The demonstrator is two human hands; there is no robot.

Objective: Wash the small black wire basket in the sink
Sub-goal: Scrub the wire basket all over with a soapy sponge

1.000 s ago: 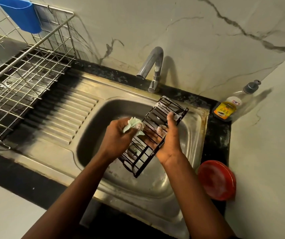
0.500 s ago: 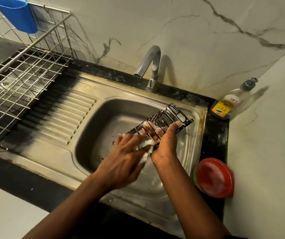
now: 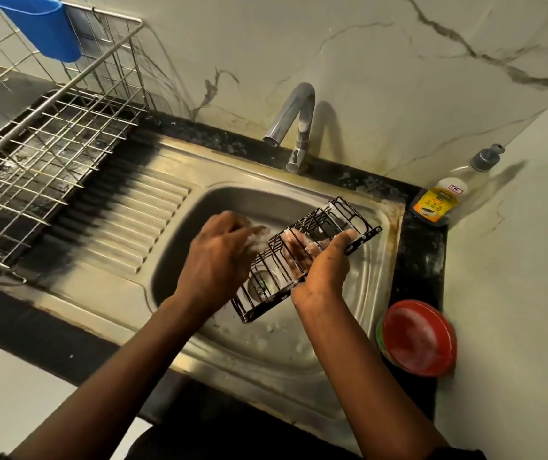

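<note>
1. The small black wire basket (image 3: 279, 257) is held tilted over the basin of the sink (image 3: 179, 247), in the centre of the frame. Its upper-right end is raised and its lower-left end is low above the drain (image 3: 262, 283). This is judged to let suds and water fall into the basin and not onto the worktop (image 3: 50, 327).
2. The right hand (image 3: 325, 270) grasps the basket along its near long side. The thumb lies over the rim, and the fingers (image 3: 295, 244) show through the wires from inside. The grip appears to steady the frame against scrubbing.
3. The left hand (image 3: 219, 257) works at the basket's far side, left of centre. Its fingertips are motion-blurred around a pale, foamy smear. Whether it clasps a cloth or sponge cannot be told.
4. The tap (image 3: 295, 121) stands above centre with no stream visible, so the step in hand is judged to be soaping and not rinsing.
5. The soap bottle (image 3: 438, 200) at right and the red lid (image 3: 418, 336) at lower right stand on the worktop near the sink.
6. The dish rack (image 3: 50, 154), with its blue cup (image 3: 43, 28), is cut off at the upper left. The basket's underside is hidden.
</note>
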